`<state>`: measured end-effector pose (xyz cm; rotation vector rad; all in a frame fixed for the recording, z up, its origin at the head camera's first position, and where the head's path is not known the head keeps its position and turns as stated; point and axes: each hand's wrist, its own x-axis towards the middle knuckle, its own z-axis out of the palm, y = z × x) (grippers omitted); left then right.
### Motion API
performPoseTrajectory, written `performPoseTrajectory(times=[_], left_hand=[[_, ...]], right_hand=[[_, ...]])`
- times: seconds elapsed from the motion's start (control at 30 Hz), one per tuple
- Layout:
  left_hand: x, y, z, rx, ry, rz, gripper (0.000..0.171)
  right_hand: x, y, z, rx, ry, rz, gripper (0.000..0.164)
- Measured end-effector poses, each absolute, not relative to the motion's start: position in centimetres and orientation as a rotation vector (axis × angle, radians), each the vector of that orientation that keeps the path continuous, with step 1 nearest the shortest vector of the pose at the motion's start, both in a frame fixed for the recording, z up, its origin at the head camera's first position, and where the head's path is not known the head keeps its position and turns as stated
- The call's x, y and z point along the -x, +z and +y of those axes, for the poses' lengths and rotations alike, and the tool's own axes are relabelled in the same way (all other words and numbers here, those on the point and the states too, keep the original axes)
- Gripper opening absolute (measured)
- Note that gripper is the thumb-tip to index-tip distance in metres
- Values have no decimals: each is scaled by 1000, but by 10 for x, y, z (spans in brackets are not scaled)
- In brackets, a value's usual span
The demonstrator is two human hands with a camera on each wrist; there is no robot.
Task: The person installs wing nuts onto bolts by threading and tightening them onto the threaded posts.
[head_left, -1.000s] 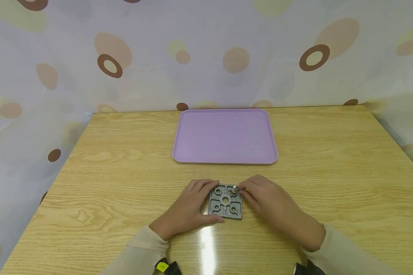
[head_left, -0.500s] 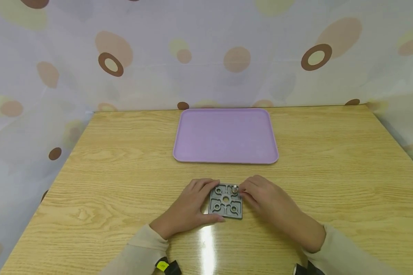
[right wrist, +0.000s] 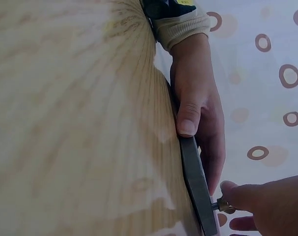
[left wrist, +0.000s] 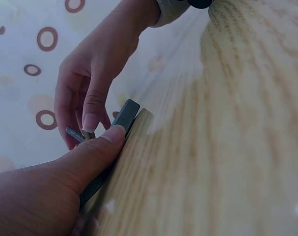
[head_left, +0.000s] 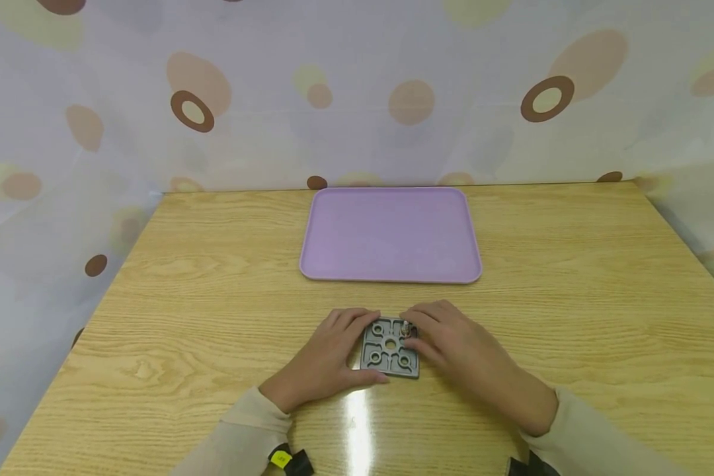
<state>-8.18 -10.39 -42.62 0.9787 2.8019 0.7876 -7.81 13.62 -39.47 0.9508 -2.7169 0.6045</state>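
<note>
A square grey metal plate (head_left: 389, 360) with several ringed holes lies on the table. My left hand (head_left: 327, 360) grips it from the left, thumb on the near edge and fingers at the far edge. At the plate's upper right hole stands a small upright bolt (head_left: 405, 326). My right hand (head_left: 461, 344) reaches over that corner, thumb and forefinger on either side of the bolt. In the right wrist view they pinch a small brassy nut (right wrist: 227, 204) on the thread, slightly off the plate's face. The nut's exact shape is hidden by the fingers.
A shallow purple tray (head_left: 391, 235) rests farther back on the wooden table (head_left: 214, 264). Behind the table hangs a pale cloth (head_left: 345, 79) with brown and peach spots. Black wrist straps (head_left: 294, 461) show at the near edge.
My right fingers have moved left over the plate's corner and spread around the bolt, after being bunched at its right side. My left hand and the plate hold still.
</note>
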Motion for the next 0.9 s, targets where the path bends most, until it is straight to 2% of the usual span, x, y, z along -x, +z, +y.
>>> performPoseTrajectory(times=[0.23, 0.5, 0.8, 0.9], left_hand=[[81, -427, -104, -980, 789, 2807, 93], [82, -427, -104, -971, 792, 2800, 93], [83, -428, -104, -979, 789, 2808, 93], [83, -429, -104, -983, 791, 2808, 93]], right_hand=[[78, -396, 139, -959, 604, -2698, 30], [79, -394, 140, -926, 640, -2649, 10], [79, -392, 141, -983, 596, -2639, 10], [78, -391, 139, -935, 610, -2702, 16]])
